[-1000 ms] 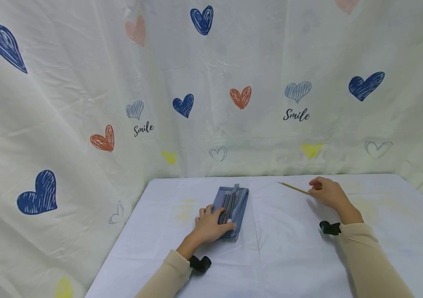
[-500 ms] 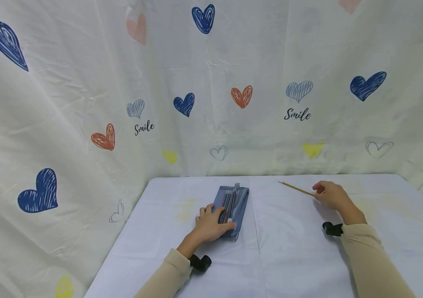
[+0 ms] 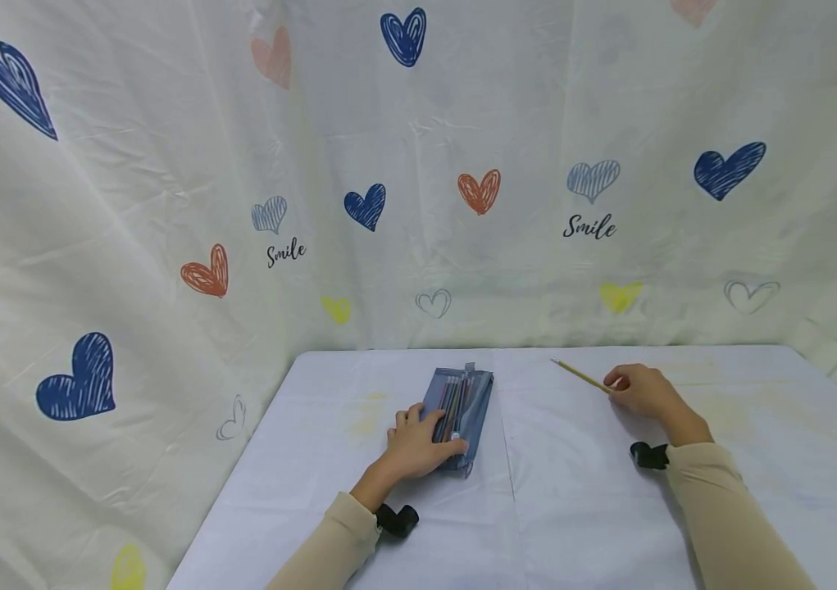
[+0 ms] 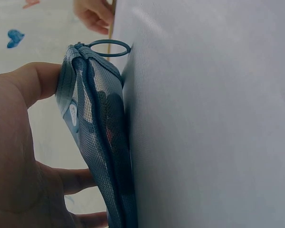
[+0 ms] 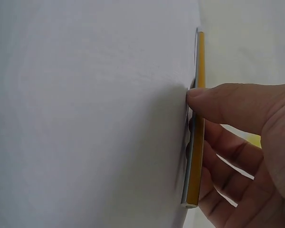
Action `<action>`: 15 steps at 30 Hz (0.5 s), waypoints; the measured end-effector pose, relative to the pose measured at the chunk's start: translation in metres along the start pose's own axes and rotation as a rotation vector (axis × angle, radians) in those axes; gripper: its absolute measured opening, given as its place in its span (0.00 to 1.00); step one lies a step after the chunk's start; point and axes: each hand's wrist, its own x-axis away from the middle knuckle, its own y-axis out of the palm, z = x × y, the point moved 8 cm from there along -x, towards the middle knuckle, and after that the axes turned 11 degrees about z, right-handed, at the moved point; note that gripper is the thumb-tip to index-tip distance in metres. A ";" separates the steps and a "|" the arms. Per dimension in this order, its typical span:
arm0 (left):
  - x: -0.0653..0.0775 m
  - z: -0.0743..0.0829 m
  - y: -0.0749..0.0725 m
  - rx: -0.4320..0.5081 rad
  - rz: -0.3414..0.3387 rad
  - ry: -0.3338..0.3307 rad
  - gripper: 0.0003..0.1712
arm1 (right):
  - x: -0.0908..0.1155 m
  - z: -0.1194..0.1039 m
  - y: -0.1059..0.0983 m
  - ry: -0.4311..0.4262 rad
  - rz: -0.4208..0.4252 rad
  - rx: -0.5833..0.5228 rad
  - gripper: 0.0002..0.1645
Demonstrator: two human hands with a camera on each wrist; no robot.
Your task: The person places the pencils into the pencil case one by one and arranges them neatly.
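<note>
My left hand [image 3: 418,447] rests on a blue pencil case [image 3: 479,406] with a see-through mesh front. Several thin, dark pencil-like sticks show inside it. In the left wrist view, the thumb and fingers touch the case's upper face, and a ring pull [image 4: 110,48] stands out at its end. To the right, my right hand [image 3: 647,393] pinches a yellow pencil [image 3: 579,374] near one end. The right wrist view shows the thumb on the pencil [image 5: 198,142] and the other fingers behind it, close to the white cloth.
A white cloth [image 3: 566,508] covers the table. Behind it hangs a white curtain [image 3: 507,98] printed with hearts and "Smile". Black cameras sit on the left wrist [image 3: 398,521] and right wrist [image 3: 648,456].
My right hand has shifted slightly right, then back left and a little nearer, with the pencil tilting more steeply. The left hand and pencil case stay put.
</note>
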 end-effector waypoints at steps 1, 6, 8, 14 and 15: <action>0.000 0.000 0.000 -0.001 0.001 0.001 0.48 | 0.000 -0.001 0.001 -0.001 -0.005 -0.002 0.12; -0.001 0.000 0.000 0.004 0.002 0.001 0.48 | 0.000 -0.006 0.002 -0.012 -0.020 -0.005 0.12; 0.000 0.000 0.000 0.002 0.001 0.001 0.48 | 0.000 -0.008 0.002 -0.012 -0.026 0.000 0.12; 0.000 0.001 0.000 -0.005 0.005 0.003 0.48 | 0.000 -0.011 0.004 -0.016 -0.046 0.011 0.13; 0.000 0.001 0.000 -0.005 0.004 0.003 0.48 | 0.000 -0.011 0.004 -0.017 -0.049 0.013 0.14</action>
